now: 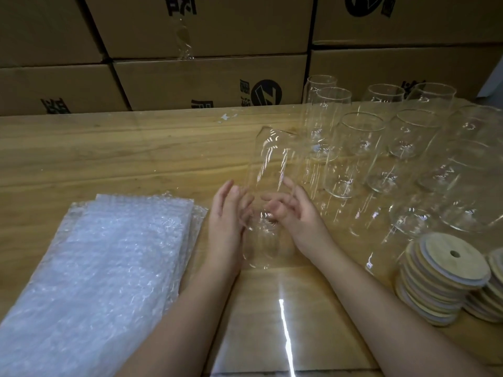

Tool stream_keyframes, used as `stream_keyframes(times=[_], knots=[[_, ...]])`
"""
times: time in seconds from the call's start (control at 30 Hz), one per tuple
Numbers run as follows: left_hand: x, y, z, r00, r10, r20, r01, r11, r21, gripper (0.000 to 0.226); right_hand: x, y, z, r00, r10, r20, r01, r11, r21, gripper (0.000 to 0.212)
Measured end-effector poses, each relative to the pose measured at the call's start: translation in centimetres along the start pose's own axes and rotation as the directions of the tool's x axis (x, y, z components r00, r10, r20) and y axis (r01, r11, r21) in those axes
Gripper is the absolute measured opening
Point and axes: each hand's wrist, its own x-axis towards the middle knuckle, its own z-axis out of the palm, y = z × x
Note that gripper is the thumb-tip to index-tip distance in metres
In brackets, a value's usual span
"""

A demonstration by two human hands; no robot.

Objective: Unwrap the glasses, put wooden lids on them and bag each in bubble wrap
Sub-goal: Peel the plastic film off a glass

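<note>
- A glass [262, 235] in clear film [272, 153] sits between both hands above the bench [109, 153], the film reaching away from the person.
- The left hand [227, 216] lies flat against the glass's left side, fingers straight and relaxed.
- The right hand [292, 213] is at the glass's right side, thumb up and fingers bent against the film; I cannot tell whether it pinches the film.
- Left of the glass, a stack of bubble wrap [109, 257] lies flat on the bench.
- Right of the glass and beyond it, bare glasses [359, 153] stand upright in rows.
- Right of the glass and nearer the person, round wooden lids [441, 278] sit in leaning stacks, the top one showing a small hole.
- Behind the glass, cardboard boxes [206, 83] are stacked along the bench's far edge.
</note>
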Motion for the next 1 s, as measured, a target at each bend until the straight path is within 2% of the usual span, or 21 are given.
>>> stream_keyframes(times=[0.07,0.17,0.23,0.27,0.33,0.37,0.47,0.57,0.67,0.83,0.93,1.0], knots=[[-0.3,0.0,0.0,0.997,-0.072,0.016,0.073,0.995,-0.061,0.047,0.0,-0.4,0.2,1.000,0.007,-0.020,-0.005,0.996,0.086,0.097],[-0.9,0.1,0.5,0.968,-0.230,0.103,0.247,0.949,-0.197,0.065,0.1,-0.6,1.0,1.000,0.030,-0.006,-0.029,0.990,0.138,0.119],[-1.1,0.6,0.8,0.936,-0.319,0.147,0.351,0.878,-0.326,0.064,0.2,-0.4,1.4,1.000,0.006,0.020,-0.007,0.997,0.077,0.120],[-1.1,0.7,0.8,0.928,-0.341,0.149,0.372,0.850,-0.373,0.064,0.2,-0.2,1.6,0.999,-0.008,0.032,0.007,0.999,0.039,0.113],[-0.8,0.8,0.5,0.940,-0.327,0.103,0.339,0.842,-0.420,0.065,0.0,0.1,1.7,0.998,-0.045,0.047,0.046,0.999,-0.027,0.092],[-0.6,0.8,0.4,0.951,-0.301,0.067,0.301,0.858,-0.416,0.064,0.0,0.0,1.6,0.997,-0.062,0.035,0.064,0.997,-0.043,0.088],[0.3,0.9,-0.1,0.971,-0.239,-0.012,0.221,0.917,-0.333,0.048,-0.2,-0.4,0.7,0.982,-0.126,-0.140,0.119,0.991,-0.052,0.094],[1.1,0.9,-0.7,0.984,-0.175,-0.044,0.160,0.958,-0.236,0.035,-0.3,-0.9,-0.2,0.943,-0.194,-0.269,0.183,0.981,-0.066,0.057],[1.3,0.7,-0.6,0.994,-0.081,-0.077,0.072,0.991,-0.117,0.049,-0.3,-1.0,-0.2,0.934,-0.197,-0.299,0.186,0.980,-0.063,0.033],[1.3,0.5,-0.3,0.989,-0.008,-0.146,-0.001,0.998,-0.062,0.041,-0.1,-0.5,-0.2,0.941,-0.153,-0.302,0.144,0.988,-0.053,0.027],[1.5,0.5,-0.6,0.980,0.055,-0.193,-0.056,0.998,0.001,0.043,-0.1,-0.6,-0.2,0.940,-0.177,-0.292,0.160,0.984,-0.083,0.026],[1.4,0.6,-0.7,0.973,0.106,-0.203,-0.096,0.994,0.060,0.036,0.0,-0.8,-0.3,0.934,-0.203,-0.294,0.181,0.978,-0.099,0.026]])
